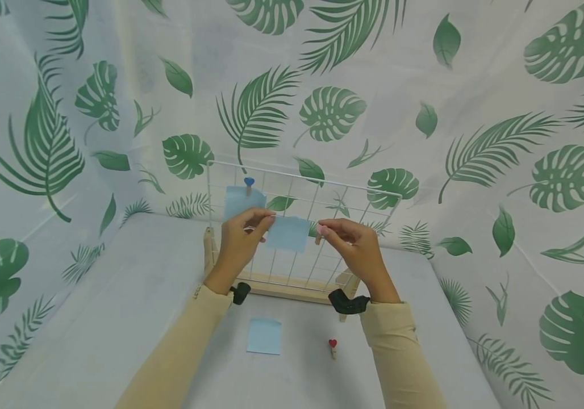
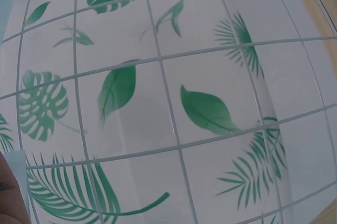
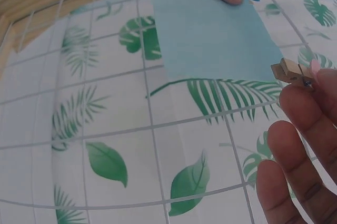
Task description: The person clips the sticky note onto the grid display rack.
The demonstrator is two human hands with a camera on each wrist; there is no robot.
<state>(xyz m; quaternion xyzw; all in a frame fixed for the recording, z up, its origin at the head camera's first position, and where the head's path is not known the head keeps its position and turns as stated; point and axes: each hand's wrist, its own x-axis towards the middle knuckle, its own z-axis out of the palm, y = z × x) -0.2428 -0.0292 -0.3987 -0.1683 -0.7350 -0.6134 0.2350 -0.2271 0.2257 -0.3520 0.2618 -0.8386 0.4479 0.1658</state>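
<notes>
My left hand (image 1: 241,241) pinches a light blue square of paper (image 1: 289,234) by its upper left corner, in front of a white wire grid (image 1: 317,196). My right hand (image 1: 355,247) pinches a small wooden clothespin (image 3: 293,72) with a pink heart between thumb and index finger, just to the right of the paper. In the right wrist view the clothespin's tip is close to the paper's corner. Another blue paper (image 1: 236,200) hangs at the grid's upper left under a clothespin with a blue heart (image 1: 249,183). Only a sliver of my left hand shows in the left wrist view.
The grid stands in a wooden base (image 1: 287,288) on a white surface (image 1: 144,295). Nearer lie a blue paper square (image 1: 264,336) and a clothespin with a red heart (image 1: 333,349). White sheeting (image 1: 399,74) with green leaf prints surrounds the back and sides.
</notes>
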